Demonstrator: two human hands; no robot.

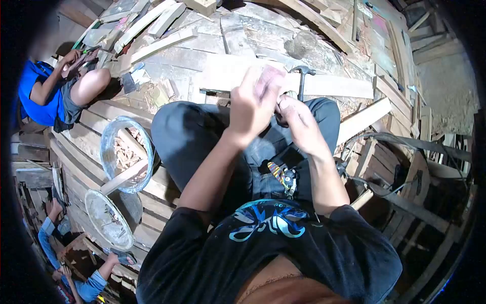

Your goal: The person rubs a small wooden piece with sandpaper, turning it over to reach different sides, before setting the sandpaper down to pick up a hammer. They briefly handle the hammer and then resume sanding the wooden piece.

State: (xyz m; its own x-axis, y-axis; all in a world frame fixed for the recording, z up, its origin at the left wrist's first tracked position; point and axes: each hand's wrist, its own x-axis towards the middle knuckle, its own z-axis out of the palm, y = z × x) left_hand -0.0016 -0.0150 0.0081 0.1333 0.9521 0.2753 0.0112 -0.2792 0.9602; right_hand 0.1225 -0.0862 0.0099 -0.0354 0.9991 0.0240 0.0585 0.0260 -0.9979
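Above my knees, my left hand (248,109) is closed on a pinkish flat piece (272,80) whose kind I cannot make out. Close beside it, my right hand (297,119) has its fingers curled together near the lower end of that piece. Something small and dark shows at those fingers, too little of it to name. Just beyond my hands, a claw hammer (302,76) lies with its head pointing away from me. It rests across a pale wooden board (339,87), which is brightly lit and partly hidden by my hands.
At my left stand a round tub (104,144) holding wood pieces and a tilted bucket (91,205). A person in blue (43,96) sits at the far left, another (93,286) lower left. Planks (162,45) lie ahead; cables (385,137) run at right.
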